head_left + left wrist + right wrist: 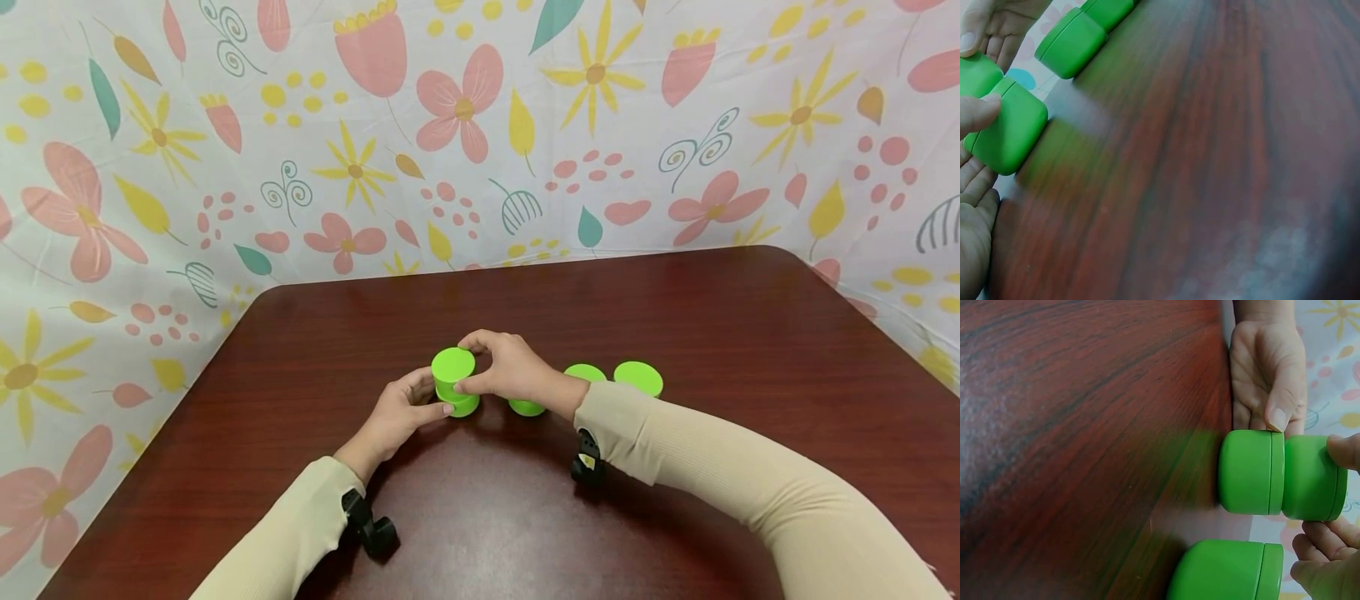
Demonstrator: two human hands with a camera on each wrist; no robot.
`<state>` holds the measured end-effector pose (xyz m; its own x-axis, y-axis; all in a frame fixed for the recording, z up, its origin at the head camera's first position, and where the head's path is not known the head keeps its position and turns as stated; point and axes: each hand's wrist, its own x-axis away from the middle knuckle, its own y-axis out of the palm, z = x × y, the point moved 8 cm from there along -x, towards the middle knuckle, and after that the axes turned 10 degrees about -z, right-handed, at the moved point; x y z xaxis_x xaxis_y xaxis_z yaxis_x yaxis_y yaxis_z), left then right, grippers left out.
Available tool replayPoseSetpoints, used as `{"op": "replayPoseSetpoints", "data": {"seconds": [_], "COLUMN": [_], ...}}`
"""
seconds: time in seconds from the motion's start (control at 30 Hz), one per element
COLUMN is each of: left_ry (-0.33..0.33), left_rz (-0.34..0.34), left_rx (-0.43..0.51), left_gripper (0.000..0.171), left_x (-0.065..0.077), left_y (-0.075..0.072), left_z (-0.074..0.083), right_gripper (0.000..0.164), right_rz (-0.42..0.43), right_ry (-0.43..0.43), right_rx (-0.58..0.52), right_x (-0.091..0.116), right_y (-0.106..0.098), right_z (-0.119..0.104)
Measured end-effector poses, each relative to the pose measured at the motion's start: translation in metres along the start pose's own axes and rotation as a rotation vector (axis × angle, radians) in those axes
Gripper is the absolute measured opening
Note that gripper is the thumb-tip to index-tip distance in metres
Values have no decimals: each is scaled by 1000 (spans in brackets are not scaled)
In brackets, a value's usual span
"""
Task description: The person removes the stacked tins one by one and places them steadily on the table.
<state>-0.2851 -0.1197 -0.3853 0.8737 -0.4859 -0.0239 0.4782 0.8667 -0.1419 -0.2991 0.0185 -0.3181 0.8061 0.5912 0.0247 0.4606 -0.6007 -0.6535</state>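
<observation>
Two small, round green jars with lids stand one on top of the other near the middle of the table. My right hand (517, 367) holds the upper jar (453, 365) between thumb and fingers, near its lid. In the right wrist view that jar (1311, 478) sits against the lid of the lower jar (1249, 472). Around the lower jar (463, 407) my left hand (393, 417) has its thumb on the near side and fingers on the far side. The left thumb (982, 112) touches near the lid seam in the left wrist view.
Just right of the stack, partly under the right wrist, is another green jar (527, 408). Two more jars, one (585, 372) behind the forearm and one (639, 377) farther right, stand on the dark wooden table (360, 325). A flower-print cloth (465, 192) hangs behind.
</observation>
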Motion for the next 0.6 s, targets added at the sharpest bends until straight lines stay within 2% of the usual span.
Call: {"op": "replayPoseSetpoints", "data": {"seconds": [0.6], "left_ry": [-5], "left_rz": [-4], "left_rx": [6], "left_gripper": [54], "left_x": [0], "left_y": [1], "left_z": [0], "right_gripper": [49], "right_rz": [-3], "right_ry": [10], "right_rx": [4], "right_x": [-1], "right_y": [0], "right_z": [0]}}
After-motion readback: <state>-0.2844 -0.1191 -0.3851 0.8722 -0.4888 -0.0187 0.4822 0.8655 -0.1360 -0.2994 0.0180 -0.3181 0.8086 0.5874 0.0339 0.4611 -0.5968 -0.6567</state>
